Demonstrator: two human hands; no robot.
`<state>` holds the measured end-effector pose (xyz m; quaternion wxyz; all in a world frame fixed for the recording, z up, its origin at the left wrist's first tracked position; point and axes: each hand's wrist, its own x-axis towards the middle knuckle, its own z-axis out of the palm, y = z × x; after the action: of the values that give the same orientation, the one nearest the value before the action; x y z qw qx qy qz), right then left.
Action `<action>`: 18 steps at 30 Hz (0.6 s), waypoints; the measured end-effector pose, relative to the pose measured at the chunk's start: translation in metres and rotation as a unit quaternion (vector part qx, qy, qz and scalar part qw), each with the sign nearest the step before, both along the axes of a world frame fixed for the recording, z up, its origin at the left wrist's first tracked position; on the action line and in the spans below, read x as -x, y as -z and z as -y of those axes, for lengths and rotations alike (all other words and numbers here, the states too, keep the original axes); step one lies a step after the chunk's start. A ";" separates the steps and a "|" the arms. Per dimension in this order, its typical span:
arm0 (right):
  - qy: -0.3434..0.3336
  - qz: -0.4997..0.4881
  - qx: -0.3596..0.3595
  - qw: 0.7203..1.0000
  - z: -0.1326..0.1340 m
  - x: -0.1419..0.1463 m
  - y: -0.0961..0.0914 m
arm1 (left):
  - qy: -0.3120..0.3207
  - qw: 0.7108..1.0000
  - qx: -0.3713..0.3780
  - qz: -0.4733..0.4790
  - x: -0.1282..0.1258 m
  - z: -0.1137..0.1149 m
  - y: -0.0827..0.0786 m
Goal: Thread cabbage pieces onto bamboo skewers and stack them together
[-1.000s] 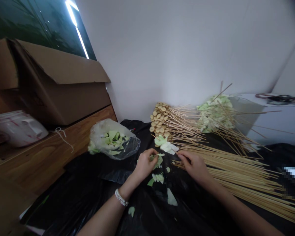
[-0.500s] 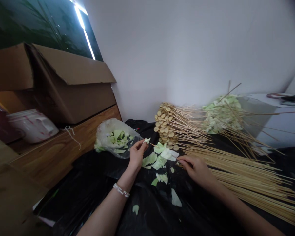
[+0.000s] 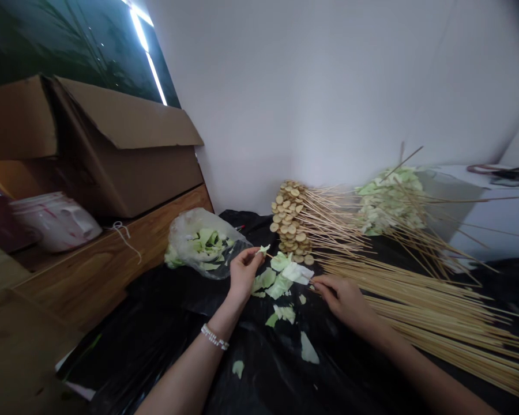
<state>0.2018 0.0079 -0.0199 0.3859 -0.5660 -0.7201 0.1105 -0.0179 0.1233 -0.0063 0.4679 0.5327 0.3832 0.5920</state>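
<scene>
My left hand (image 3: 243, 273) pinches a small cabbage piece (image 3: 263, 249) at the tip of a thin wooden skewer. My right hand (image 3: 335, 294) grips that skewer (image 3: 312, 281) near the cabbage leaves (image 3: 297, 272) threaded on it; most of its length is hidden by the hand. Loose cabbage pieces (image 3: 279, 286) lie below on black plastic sheeting (image 3: 259, 369). Left of my left hand, a clear plastic bag (image 3: 185, 227) holds more torn cabbage (image 3: 210, 242).
Skewered potato-like slices (image 3: 288, 216) are stacked against the wall. Behind them to the right stands a pile of cabbage skewers (image 3: 389, 199). Bare skewers (image 3: 436, 311) spread across the right side. A cardboard box (image 3: 151, 176) and a white tub (image 3: 54, 222) stand at left.
My left hand has moved slightly right, bringing the small cabbage piece onto or against the skewer tip. My right hand stays nearly still with its skewer.
</scene>
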 end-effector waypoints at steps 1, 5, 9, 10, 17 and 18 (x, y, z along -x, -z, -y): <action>-0.001 0.004 -0.001 1.000 0.000 0.000 0.000 | -0.008 1.000 -0.014 -0.027 0.000 -0.001 0.001; -0.002 0.011 -0.009 1.000 0.001 0.002 -0.001 | -0.067 0.980 -0.095 -0.164 0.002 0.002 0.001; 0.003 0.018 -0.012 1.000 0.004 0.006 -0.006 | -0.098 0.948 -0.166 -0.254 0.002 0.011 -0.003; 0.004 0.019 -0.012 1.000 0.005 0.007 -0.006 | -0.100 0.943 -0.174 -0.265 0.002 0.012 -0.003; 0.006 0.023 -0.023 0.999 0.004 0.008 -0.001 | -0.069 0.956 -0.130 -0.252 -0.004 0.017 -0.002; 0.005 0.023 -0.025 0.999 0.003 0.008 0.000 | -0.064 0.956 -0.130 -0.254 -0.005 0.018 -0.001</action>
<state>0.1943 0.0045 -0.0194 0.3838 -0.5625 -0.7282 0.0775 -0.0129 0.1057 -0.0049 0.2431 0.6962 0.4426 0.5102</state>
